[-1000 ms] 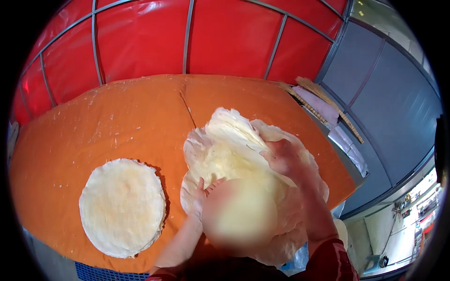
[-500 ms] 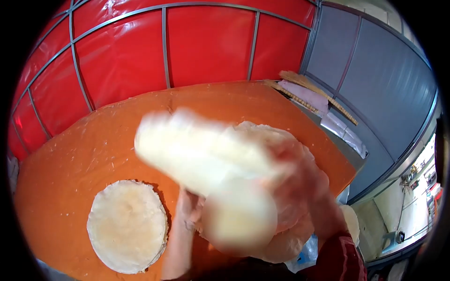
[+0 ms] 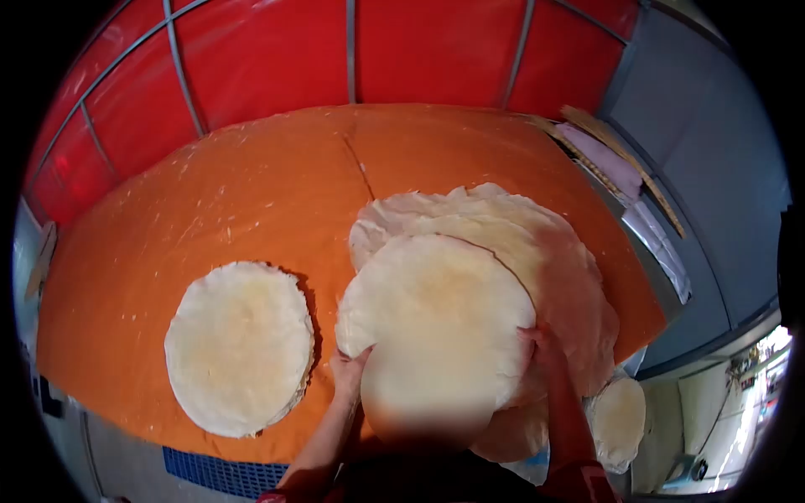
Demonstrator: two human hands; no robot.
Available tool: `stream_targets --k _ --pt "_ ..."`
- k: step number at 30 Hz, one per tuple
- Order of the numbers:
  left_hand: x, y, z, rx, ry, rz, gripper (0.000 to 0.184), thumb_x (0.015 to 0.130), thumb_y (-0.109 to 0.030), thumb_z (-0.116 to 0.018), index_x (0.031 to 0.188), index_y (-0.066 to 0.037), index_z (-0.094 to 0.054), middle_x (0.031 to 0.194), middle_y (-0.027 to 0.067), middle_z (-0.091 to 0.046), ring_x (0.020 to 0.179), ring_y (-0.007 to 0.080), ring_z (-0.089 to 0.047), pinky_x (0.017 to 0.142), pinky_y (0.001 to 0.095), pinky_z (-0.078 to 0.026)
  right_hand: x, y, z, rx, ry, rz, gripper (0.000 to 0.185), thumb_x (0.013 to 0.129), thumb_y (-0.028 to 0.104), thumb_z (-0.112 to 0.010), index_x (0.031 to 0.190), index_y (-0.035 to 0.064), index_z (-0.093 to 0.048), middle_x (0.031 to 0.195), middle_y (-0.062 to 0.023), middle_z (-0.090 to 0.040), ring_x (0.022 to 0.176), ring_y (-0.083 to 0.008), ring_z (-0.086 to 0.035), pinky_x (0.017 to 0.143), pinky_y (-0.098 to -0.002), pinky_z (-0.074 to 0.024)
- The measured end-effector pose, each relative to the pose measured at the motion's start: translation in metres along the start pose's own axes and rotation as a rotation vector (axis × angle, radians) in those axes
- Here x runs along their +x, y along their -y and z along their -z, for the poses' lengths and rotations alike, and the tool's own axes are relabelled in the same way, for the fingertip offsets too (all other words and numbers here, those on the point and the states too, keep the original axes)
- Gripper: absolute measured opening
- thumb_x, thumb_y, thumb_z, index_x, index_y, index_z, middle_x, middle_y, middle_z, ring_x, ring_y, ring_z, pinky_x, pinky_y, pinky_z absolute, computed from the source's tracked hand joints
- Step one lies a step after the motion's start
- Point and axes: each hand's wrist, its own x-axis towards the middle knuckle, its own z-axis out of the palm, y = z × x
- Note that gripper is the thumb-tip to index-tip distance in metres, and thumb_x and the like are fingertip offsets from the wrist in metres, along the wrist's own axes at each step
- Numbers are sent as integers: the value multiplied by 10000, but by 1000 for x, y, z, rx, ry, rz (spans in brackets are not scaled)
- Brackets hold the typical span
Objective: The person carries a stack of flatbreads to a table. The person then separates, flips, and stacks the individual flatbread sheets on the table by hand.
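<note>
A round pale flatbread stack [image 3: 436, 285] lies flat in front of me, held at its two sides. My left hand [image 3: 348, 369] is closed on its left edge, thumb on top. Against the right edge, my right hand [image 3: 541, 342] grips with the thumb on top and the other fingers mostly hidden. Behind and to the right spreads a loose pile of wider, thin dough sheets [image 3: 570, 285], partly covered by the held stack. Left of my left hand rests another round flatbread stack [image 3: 239, 348]. A blur hides the near part of the held stack.
An orange-covered table [image 3: 184, 218] carries the breads, with a red sheet wall [image 3: 268, 59] behind it. Wooden sticks [image 3: 662, 197] and a plastic packet [image 3: 658, 247] lie at the right edge. A blue crate [image 3: 222, 474] sits below the front edge; a pale round [image 3: 620, 419] lies lower right.
The flatbread stack was raised, tilted and blurred by motion; now it lies level and lower, with a hand on each side. My view has tipped further down.
</note>
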Motion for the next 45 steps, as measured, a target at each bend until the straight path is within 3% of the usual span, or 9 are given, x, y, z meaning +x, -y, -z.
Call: stream_targets --k 13,16,19,23,25,34,37,41,45 --pt "-21 12 19 82 -73 -182 502 684 88 -522 1091 -46 -260 1010 144 -457 914 300 -498 737 401 -470 14 32 -33 14 -50 -67 328 713 159 -599 983 -7 -513 869 -72 -561 774 -150 -524 672 -257 -421" --pt "-18 -2 27 -33 -78 -46 493 674 67 -523 1096 -48 -297 978 134 -502 833 234 -545 718 336 -470 16 19 -73 -756 -72 627 403 687 157 -602 1027 -12 -470 933 -99 -540 801 -171 -528 702 -270 -423" --pt "-24 -18 33 -166 7 74 551 637 34 -582 1111 -31 -308 968 98 -507 853 183 -516 744 296 -441 -3 23 -74 -398 51 284 441 642 72 -581 1056 -3 -448 928 -100 -540 817 -173 -524 712 -280 -421" --pt "-31 -24 18 142 -45 -410 545 635 73 -482 1149 -27 -332 832 53 -513 637 75 -468 504 184 -396 -14 36 -79 -406 49 249 511 598 -13 -545 1093 -2 -419 998 -90 -503 899 -183 -489 752 -283 -409" --pt "-39 -54 15 516 -26 -104 643 595 74 -381 1218 13 -235 1014 59 -454 787 96 -463 695 205 -389 -13 42 -88 -500 24 514 481 593 23 -575 1057 8 -450 940 -81 -521 847 -195 -497 744 -276 -392" --pt "-15 -215 144 422 -236 -678 646 569 41 -410 1198 1 -265 1028 116 -452 967 161 -422 802 250 -359 -5 68 -307 -414 -125 419 425 678 9 -527 1088 -14 -417 995 -112 -499 883 -203 -494 766 -287 -397" --pt "-31 -256 190 70 -238 -495 599 588 78 -397 1170 -5 -287 981 131 -471 834 209 -519 667 315 -463 67 36 -346 -18 564 222 379 701 -19 -506 1071 -46 -428 1035 -125 -502 937 -207 -494 823 -277 -373" --pt "-31 -191 271 183 -434 -354 525 606 97 -421 1101 23 -264 880 191 -483 577 253 -557 471 345 -487 143 -72 -386 -144 680 59 305 696 21 -545 991 -41 -498 919 -98 -558 799 -172 -545 741 -274 -421" --pt "-52 -133 298 464 -665 -272 736 591 23 -499 1234 4 -141 1196 184 -307 1124 264 -308 908 296 -280 139 -84 -394 -349 582 -82 351 656 59 -600 979 -41 -506 880 -84 -563 775 -151 -528 715 -259 -409"
